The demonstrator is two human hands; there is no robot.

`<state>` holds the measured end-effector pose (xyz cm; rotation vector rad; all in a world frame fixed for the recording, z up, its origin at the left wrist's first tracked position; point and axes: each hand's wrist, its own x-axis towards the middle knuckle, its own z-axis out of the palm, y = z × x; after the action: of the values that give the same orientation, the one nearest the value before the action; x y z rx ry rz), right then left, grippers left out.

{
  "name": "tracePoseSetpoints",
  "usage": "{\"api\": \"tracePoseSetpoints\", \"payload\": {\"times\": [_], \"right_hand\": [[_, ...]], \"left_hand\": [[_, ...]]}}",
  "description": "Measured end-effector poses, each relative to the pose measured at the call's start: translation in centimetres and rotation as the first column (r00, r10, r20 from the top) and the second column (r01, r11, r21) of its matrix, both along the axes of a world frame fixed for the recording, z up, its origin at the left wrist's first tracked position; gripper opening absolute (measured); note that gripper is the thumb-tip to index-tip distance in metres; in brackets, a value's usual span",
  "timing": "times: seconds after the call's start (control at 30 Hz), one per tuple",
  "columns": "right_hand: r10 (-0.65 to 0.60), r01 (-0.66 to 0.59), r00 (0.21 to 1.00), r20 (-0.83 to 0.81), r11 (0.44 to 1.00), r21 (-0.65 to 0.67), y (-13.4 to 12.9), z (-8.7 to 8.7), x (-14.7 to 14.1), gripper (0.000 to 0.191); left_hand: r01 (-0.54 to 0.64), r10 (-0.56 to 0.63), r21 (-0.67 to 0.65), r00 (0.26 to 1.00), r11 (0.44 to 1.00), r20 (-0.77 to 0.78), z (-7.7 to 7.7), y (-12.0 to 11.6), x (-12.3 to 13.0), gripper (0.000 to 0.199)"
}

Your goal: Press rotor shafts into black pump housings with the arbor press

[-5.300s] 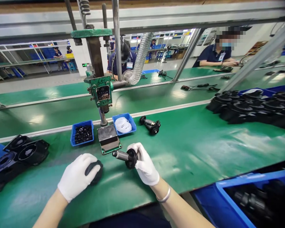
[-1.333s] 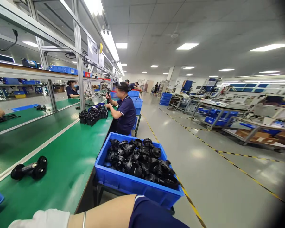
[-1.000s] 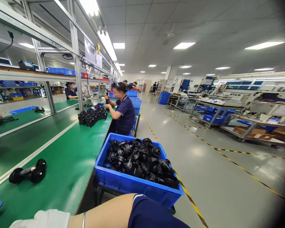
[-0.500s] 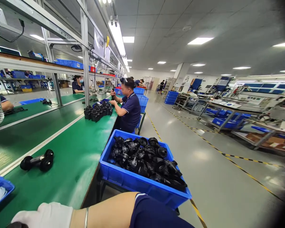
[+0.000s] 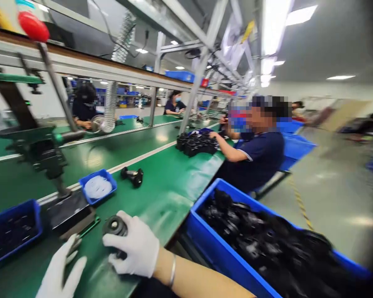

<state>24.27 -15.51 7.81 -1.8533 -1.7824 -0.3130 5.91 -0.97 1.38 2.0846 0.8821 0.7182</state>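
Note:
My right hand [image 5: 136, 244], in a white glove, is closed round a black round plastic part [image 5: 115, 225] with a pale centre, just above the green worktop [image 5: 161, 198]. Low in the view, my gloved left hand [image 5: 62, 269] has its fingers apart and holds nothing. It is close to the base of a hand press [image 5: 70, 211] with a red knob on its lever. Another black part [image 5: 132, 176] lies farther up the worktop. A small blue tray [image 5: 98, 187] of white rings stands beside the press.
To my right stands a large blue crate [image 5: 205, 231] heaped with black parts. A blue bin [image 5: 12, 227] of dark pieces is at the left. Beyond the crate, a co-worker [image 5: 261, 145] sits by a cluster of black parts [image 5: 195, 142]. A metal frame [image 5: 205, 62] rises above the bench.
The view has swung left, bringing the press, the bin and my left hand into sight. My right hand, earlier at the bottom edge, now shows fully with the black part.

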Motion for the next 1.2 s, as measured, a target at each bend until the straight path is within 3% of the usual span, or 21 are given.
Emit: {"api": "tracePoseSetpoints", "payload": {"times": [0.13, 0.27, 0.4, 0.5, 0.63, 0.73, 0.8, 0.87, 0.9, 0.97, 1.03, 1.1, 1.17, 1.2], "right_hand": [[-0.055, 0.058, 0.996, -0.063, 0.997, 0.048, 0.1, -1.2, -0.8, 0.049], [0.008, -0.021, 0.996, -0.09, 0.989, -0.145, -0.5, -1.5, -1.4, 0.062], [-0.003, -0.034, 0.966, -0.26, 0.99, -0.139, -0.6, -0.8, -0.8, 0.074], [0.006, -0.037, 0.846, -0.533, 0.998, -0.047, 0.9, -1.1, 0.0, 0.066], [0.124, -0.159, 0.597, -0.793, 0.987, 0.035, 2.1, -2.1, 1.2, 0.054], [0.157, 0.016, 0.483, -0.861, 0.982, 0.188, 1.1, -1.9, 2.9, 0.027], [0.188, 0.179, 0.388, -0.902, 0.945, 0.274, 0.6, -1.4, 3.7, 0.034], [0.175, 0.236, 0.318, -0.932, 0.937, 0.257, 1.0, -0.8, 3.6, 0.028], [0.163, 0.195, 0.291, -0.943, 0.955, 0.225, 1.5, -0.6, 3.4, 0.026], [0.134, 0.011, 0.301, -0.944, 0.989, 0.144, 2.4, -0.4, 2.7, 0.045], [0.164, -0.059, 0.323, -0.932, 0.987, 0.153, 2.9, -0.5, 2.6, 0.038], [0.221, 0.072, 0.32, -0.921, 0.964, 0.256, 2.9, -0.8, 3.1, 0.026], [0.249, 0.229, 0.302, -0.92, 0.918, 0.324, 2.7, -1.1, 3.7, 0.036], [0.232, 0.243, 0.308, -0.923, 0.918, 0.312, 2.7, -1.2, 3.8, 0.034]], "left_hand": [[0.073, -0.075, -0.143, 0.997, 0.987, -0.008, 0.8, -0.5, -0.4, 0.059], [0.193, -0.184, -0.144, 0.98, 0.971, 0.073, 1.7, -0.9, -0.6, 0.058], [0.312, -0.281, -0.234, 0.947, 0.921, 0.156, 2.5, -2.4, 0.1, 0.104], [0.296, -0.271, -0.344, 0.955, 0.891, 0.121, 3.3, -3.6, 2.1, 0.126], [0.3, -0.236, -0.416, 0.951, 0.858, 0.199, 4.1, -4.1, 4.5, 0.118], [0.29, -0.218, -0.41, 0.952, 0.865, 0.214, 4.2, -3.8, 4.9, 0.112], [0.281, -0.217, -0.411, 0.956, 0.867, 0.194, 4.2, -3.7, 4.8, 0.109], [0.271, -0.209, -0.416, 0.959, 0.868, 0.189, 4.2, -3.6, 4.8, 0.107], [0.271, -0.206, -0.424, 0.959, 0.864, 0.193, 4.2, -3.6, 4.8, 0.107], [0.272, -0.196, -0.444, 0.958, 0.854, 0.21, 4.2, -3.6, 4.9, 0.108], [0.272, -0.191, -0.454, 0.957, 0.849, 0.216, 4.1, -3.7, 5.0, 0.11], [0.245, -0.178, -0.446, 0.966, 0.861, 0.188, 4.0, -3.8, 5.0, 0.111], [0.215, -0.167, -0.429, 0.975, 0.877, 0.148, 3.8, -3.9, 5.0, 0.11], [0.205, -0.163, -0.42, 0.977, 0.884, 0.135, 3.7, -3.9, 5.0, 0.109]]}}
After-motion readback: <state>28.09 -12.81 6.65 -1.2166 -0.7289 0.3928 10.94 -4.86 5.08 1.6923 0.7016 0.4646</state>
